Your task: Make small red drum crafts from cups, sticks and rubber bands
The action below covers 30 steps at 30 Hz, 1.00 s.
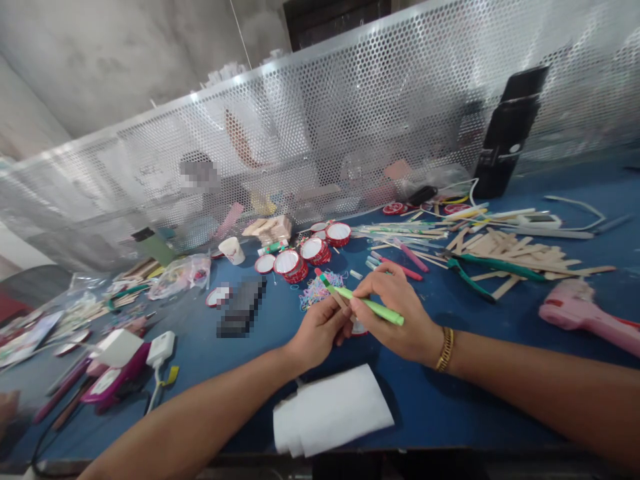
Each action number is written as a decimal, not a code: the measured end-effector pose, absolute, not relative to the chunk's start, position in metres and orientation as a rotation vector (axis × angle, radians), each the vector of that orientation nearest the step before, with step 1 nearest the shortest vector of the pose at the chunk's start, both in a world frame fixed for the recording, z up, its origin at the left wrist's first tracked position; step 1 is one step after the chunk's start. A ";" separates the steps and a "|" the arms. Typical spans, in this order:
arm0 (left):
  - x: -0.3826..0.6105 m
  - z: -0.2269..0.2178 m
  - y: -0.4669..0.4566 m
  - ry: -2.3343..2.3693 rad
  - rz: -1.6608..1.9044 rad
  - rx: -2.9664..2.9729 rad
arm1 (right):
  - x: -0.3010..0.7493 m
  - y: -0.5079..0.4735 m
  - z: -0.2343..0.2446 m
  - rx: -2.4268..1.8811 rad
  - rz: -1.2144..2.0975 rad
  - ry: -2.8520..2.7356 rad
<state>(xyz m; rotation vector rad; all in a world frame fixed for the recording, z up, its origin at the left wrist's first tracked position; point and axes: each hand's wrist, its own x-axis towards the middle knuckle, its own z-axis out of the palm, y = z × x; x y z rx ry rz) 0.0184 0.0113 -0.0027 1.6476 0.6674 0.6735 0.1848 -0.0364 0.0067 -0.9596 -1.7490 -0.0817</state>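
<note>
Over the middle of the blue table, my left hand [323, 327] pinches a wooden craft stick [329, 285] whose far end is coloured red and green. My right hand [395, 310] is closed around a light green marker pen [383, 311], its tip end against or very near the stick. Just beyond my hands lies a pile of small pastel rubber bands [320, 288]. A round white-topped piece [359, 327] shows partly beneath my hands; the rest of it is hidden. A folded white cloth or paper [333, 413] lies in front of me.
Several small red drums [290, 265] stand beyond the bands. Pliers with green handles [495, 267] rest by loose craft sticks [525, 250]. A pink glue gun [583, 310] lies far right, a dark phone-like slab [243, 307] left, and a perforated metal screen [320, 127] behind.
</note>
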 end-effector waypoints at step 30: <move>0.018 -0.004 0.011 0.666 0.690 1.651 | 0.184 -0.039 0.008 -0.938 -0.101 -1.748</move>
